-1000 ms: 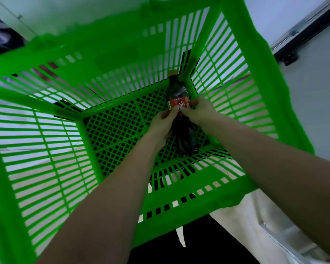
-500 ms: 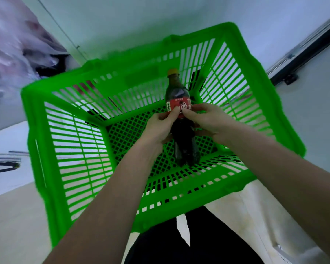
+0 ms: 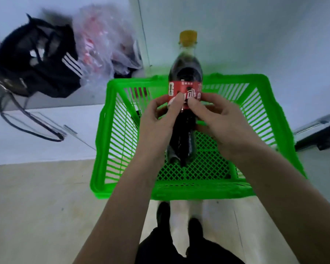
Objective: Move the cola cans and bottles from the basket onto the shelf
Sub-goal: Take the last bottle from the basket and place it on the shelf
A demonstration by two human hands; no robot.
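A cola bottle point(image 3: 185, 73) with dark drink, a red label and a yellow cap is upright above the green plastic basket point(image 3: 103, 149). My left hand point(image 3: 156, 121) grips it from the left at the label. On the opposite side my right hand point(image 3: 217, 122) holds it at the same height. The bottle's base hangs above the basket's mesh floor. The basket stands on the floor in front of my feet, and no other can or bottle shows inside it.
A black bag with white stripes point(image 3: 36, 60) and a clear plastic bag point(image 3: 103, 44) lie at the back left on a pale low surface. A black cable point(image 3: 27, 122) trails below them. A white wall stands behind the basket, a dark rail point(image 3: 316, 128) at right.
Both hands have lifted the bottle up out of the basket's depth, so its neck now rises past the far rim. The view has pulled back from the basket.
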